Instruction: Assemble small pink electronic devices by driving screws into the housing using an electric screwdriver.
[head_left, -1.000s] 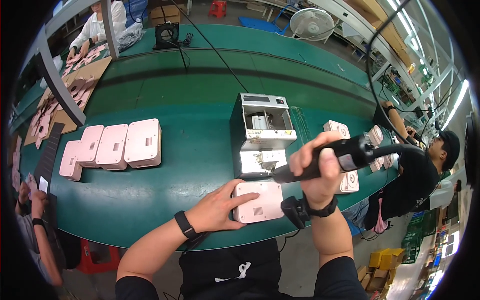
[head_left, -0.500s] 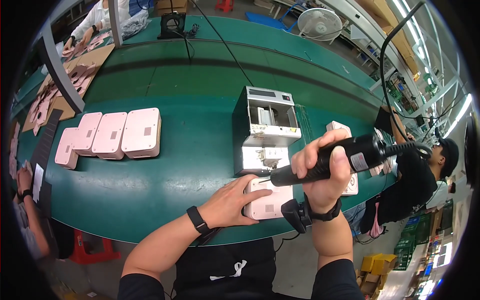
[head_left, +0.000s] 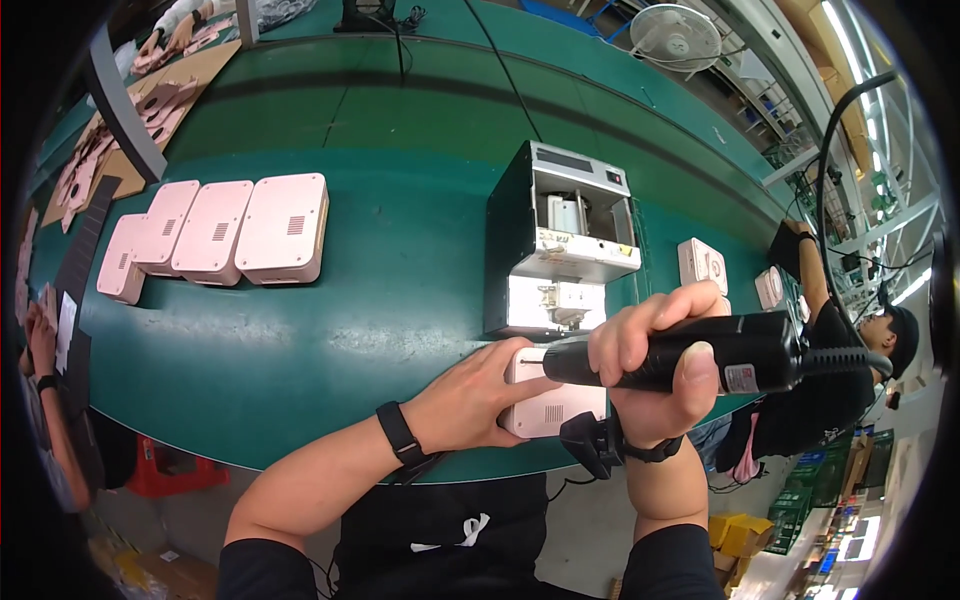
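A pale pink plastic box (head_left: 566, 410) with a slotted vent lies on the green bench near its front edge. My left hand (head_left: 478, 396) grips its left side, thumb across the top and fingers at the far left corner. In my right hand (head_left: 655, 375) is a black corded electric screwdriver (head_left: 745, 355), held nearly level and wrapped by the fingers. Its thin bit points left, with the tip at the box's far left corner. Whether the tip sits in a screw hole is too small to tell. The screwdriver and right hand cover part of the box.
Just beyond the box stands a black and silver machine (head_left: 585, 250). Several similar pink boxes (head_left: 283, 230) line up at left; more pink parts (head_left: 703, 263) lie at right. A black cable (head_left: 823, 180) hangs at right. Co-workers sit at both sides.
The whole view has shifted, so the bench things sit differently in the picture. The screwdriver bit has come slightly nearer the box's far left corner. Both hands keep their hold.
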